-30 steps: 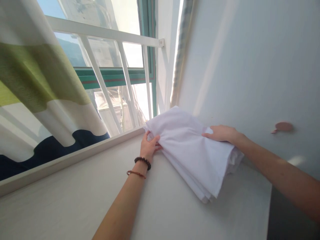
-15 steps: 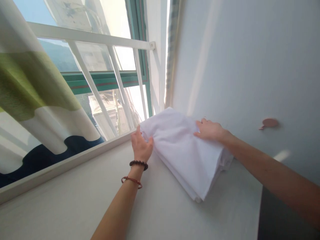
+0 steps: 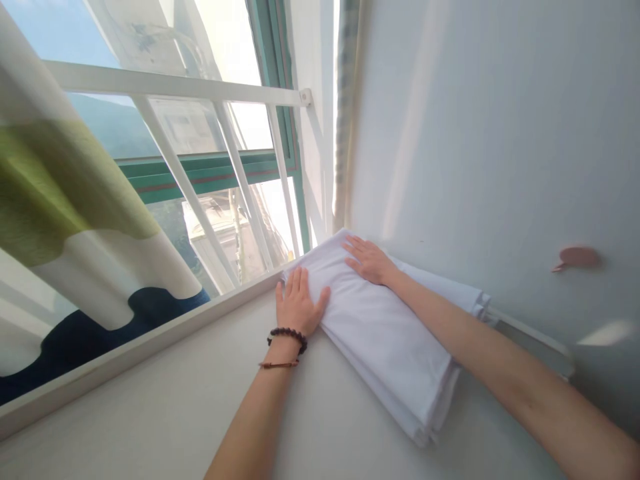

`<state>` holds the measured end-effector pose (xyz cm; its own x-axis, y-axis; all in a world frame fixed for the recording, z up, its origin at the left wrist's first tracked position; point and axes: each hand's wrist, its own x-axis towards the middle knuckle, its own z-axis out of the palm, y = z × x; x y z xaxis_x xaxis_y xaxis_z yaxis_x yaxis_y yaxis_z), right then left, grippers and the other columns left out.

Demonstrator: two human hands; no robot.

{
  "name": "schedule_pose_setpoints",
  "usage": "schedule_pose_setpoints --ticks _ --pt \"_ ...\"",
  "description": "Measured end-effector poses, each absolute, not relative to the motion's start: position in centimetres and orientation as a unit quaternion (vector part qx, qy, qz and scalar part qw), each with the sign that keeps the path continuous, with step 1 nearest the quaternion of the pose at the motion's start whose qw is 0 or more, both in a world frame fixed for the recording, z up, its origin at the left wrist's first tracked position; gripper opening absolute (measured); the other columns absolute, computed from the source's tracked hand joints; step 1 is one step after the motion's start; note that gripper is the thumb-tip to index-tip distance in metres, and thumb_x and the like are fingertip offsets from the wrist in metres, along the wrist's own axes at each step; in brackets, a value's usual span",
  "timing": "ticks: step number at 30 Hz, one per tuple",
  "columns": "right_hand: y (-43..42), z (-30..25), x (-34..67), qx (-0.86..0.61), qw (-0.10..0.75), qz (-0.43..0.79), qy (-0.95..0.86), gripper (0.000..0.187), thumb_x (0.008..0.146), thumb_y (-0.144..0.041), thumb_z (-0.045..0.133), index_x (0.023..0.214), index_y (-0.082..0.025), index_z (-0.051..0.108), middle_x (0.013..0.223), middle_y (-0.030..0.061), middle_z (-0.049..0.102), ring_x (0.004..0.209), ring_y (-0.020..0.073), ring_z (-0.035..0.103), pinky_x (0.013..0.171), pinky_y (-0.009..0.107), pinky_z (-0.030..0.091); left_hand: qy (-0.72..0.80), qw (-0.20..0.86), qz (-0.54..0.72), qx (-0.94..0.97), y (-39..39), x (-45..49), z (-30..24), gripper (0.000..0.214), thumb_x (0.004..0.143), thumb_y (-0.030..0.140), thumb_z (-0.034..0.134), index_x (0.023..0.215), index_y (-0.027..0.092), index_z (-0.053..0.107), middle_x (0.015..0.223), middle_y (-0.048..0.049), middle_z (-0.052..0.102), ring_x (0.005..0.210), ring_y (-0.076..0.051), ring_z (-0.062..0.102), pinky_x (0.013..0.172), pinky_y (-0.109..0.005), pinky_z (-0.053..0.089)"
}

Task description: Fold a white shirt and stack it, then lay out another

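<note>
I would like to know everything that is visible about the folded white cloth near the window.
The white cloth is plain, thin fabric, folded into a flat oblong stack; several layers show at its near edge. It lies on the pale ledge, in the corner beside the window bars, its far side along the wall. The left hand and right hand rest flat on it, palms down.

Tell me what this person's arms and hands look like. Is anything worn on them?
Both arms are bare, with no gloves and no sleeves in view on either forearm. The left hand has two bands at its wrist: a bracelet of dark round beads and, nearer the elbow, a thin reddish-brown cord. The right hand and its forearm wear nothing that shows. No ring or watch shows.
</note>
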<state>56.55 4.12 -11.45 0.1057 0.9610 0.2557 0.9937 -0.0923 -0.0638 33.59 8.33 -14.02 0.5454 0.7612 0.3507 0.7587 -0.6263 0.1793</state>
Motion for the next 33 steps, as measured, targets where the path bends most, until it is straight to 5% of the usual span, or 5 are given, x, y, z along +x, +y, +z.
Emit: schedule_pose_setpoints --ticks 12,20,26,33 --pt "-4.0 -9.5 56.2 -0.759 0.072 -0.057 -0.644 0.065 0.097 -0.050 0.026 0.149 -0.012 0.030 0.158 0.0118 0.024 0.145 0.0227 0.020 0.117 0.043 0.020 0.326 -0.009 0.290 0.899 4.3 33.4 -13.4 0.058 0.094 0.047 0.040 0.141 0.014 0.045 0.151 -0.0138 0.038 0.144 -0.034 0.020 0.116 -0.059 0.004" --pt "-7.3 -11.8 57.7 -0.785 0.090 -0.052 -0.611 0.069 0.095 -0.056 0.031 0.150 -0.015 0.029 0.156 0.0136 0.027 0.143 0.0263 0.026 0.115 0.045 0.026 0.273 0.066 0.202 0.938 2.2 32.6 -15.0 0.089 0.078 0.072 0.052 0.150 0.024 0.029 0.160 -0.0134 0.016 0.145 -0.041 0.012 0.108 -0.071 0.012" --pt "-7.4 -11.7 56.4 -0.801 0.059 -0.074 -0.591 0.070 0.095 -0.055 0.030 0.150 -0.011 0.029 0.156 0.0180 0.025 0.144 0.0283 0.023 0.115 0.045 0.024 0.274 0.059 0.195 0.940 1.0 31.3 -15.3 0.074 0.090 0.060 0.043 0.152 0.026 0.023 0.161 -0.0102 0.013 0.146 -0.038 0.006 0.108 -0.071 0.011" --pt "-11.1 -13.4 53.2 -0.776 0.068 -0.125 -0.615 0.068 0.093 -0.063 0.029 0.146 -0.022 0.039 0.155 0.0147 0.030 0.143 0.0271 0.024 0.116 0.050 0.016 0.261 0.080 0.161 0.948 -0.7 28.7 -15.6 0.064 0.095 0.053 0.035 0.153 0.028 0.019 0.160 -0.0072 0.016 0.147 -0.034 0.010 0.111 -0.066 0.017"
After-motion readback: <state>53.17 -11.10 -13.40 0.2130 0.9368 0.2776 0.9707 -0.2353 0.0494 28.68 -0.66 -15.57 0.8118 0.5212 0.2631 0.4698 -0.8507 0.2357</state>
